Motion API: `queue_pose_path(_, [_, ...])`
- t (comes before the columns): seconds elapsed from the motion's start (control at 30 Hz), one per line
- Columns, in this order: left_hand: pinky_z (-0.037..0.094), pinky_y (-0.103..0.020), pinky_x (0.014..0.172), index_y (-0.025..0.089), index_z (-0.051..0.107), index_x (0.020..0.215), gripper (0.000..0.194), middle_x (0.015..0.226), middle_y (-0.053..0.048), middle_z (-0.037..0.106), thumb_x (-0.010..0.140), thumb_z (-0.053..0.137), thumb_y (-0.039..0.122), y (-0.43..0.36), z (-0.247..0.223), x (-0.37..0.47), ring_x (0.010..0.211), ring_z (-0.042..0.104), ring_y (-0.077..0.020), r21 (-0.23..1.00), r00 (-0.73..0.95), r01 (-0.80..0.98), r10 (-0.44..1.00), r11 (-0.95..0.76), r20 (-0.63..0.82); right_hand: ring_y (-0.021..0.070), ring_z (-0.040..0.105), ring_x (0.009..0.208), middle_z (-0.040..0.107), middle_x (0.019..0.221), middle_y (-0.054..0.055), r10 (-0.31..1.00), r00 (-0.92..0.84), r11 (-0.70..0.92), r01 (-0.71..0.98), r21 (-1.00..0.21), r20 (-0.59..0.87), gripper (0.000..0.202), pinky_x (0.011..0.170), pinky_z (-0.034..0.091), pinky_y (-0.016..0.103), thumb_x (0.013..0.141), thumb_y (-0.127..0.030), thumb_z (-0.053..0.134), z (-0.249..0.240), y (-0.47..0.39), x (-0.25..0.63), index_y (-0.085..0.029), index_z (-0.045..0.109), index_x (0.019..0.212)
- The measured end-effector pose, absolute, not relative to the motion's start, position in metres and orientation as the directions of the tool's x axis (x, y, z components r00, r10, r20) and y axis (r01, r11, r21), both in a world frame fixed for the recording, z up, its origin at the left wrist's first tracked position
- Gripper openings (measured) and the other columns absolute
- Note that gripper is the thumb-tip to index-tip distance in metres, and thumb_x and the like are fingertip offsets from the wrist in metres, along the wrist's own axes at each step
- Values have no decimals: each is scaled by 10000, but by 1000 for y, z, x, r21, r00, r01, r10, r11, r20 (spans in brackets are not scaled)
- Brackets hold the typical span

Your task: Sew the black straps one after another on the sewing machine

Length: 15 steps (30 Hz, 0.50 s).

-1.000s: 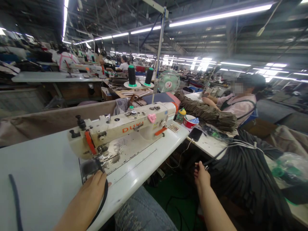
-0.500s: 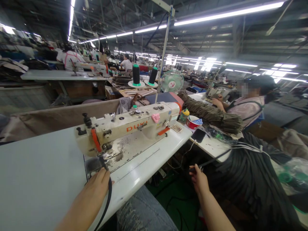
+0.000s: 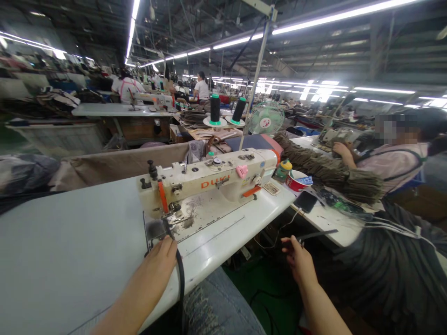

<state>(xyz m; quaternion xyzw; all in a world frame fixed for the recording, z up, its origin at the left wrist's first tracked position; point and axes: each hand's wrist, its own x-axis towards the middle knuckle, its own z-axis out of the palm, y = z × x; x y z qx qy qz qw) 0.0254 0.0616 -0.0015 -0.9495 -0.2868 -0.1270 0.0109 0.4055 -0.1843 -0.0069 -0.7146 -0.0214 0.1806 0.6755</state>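
White bench [image 3: 80, 223] runs off-frame at left. Right grip [image 3: 299, 258] pinches a dark strip [image 3: 319, 234]; left grip [image 3: 159, 256] — underside hidden — I cannot tell.

Right hand [image 3: 298, 261]: farther from dark bundle [image 3: 394, 267] | narrow strip [image 3: 319, 234]: far end, beyond that hand, now clear of bundle

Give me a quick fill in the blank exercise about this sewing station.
The lettering on the sewing machine is ____.
The person's ____ hand touches a dark strip at the sewing machine.
Both thread cones carry ____ thread.
Beside the red bowl stands a bottle with a ____ cap.
Missing words: orange; left; black; yellow.
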Motion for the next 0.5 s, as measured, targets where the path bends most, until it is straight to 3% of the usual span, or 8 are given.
queue_pose_path(0.17, [468, -481, 1139, 87, 576, 1320, 425, 1366, -180, 595, 938, 397, 35, 54, 0, 33, 1294, 587, -297, 11, 766, 610, 593, -792, 249, 113, 391, 442, 590, 592, 21, 323, 936, -97, -116, -989, -142, 502, 357, 222, 257, 703, -634, 751, 11, -172, 393, -154, 692, 835])
queue_pose_path(0.27, [475, -475, 1131, 72, 568, 1305, 400, 1349, -198, 603, 933, 431, 26, 55, 7, 39, 1278, 603, -294, 1, 750, 626, 603, -780, 271, 156, 528, 531, 662, 715, 50, 366, 927, -125, -40, -991, -84, 451, 391, 375, 263, 673, -567, 819, 11, -162, 387, -170, 698, 847])
queue_pose_path(0.5, [483, -424, 1115, 52, 558, 1321, 396, 1308, -210, 632, 947, 429, 18, 60, 7, 37, 1263, 618, -280, -32, 745, 621, 576, -783, 336, 194, 653, 704, 714, 886, 71, 461, 886, -184, 49, -982, -42, 599, 512, 562, 254, 589, -636, 884, 28, -140, 365, -180, 716, 940])
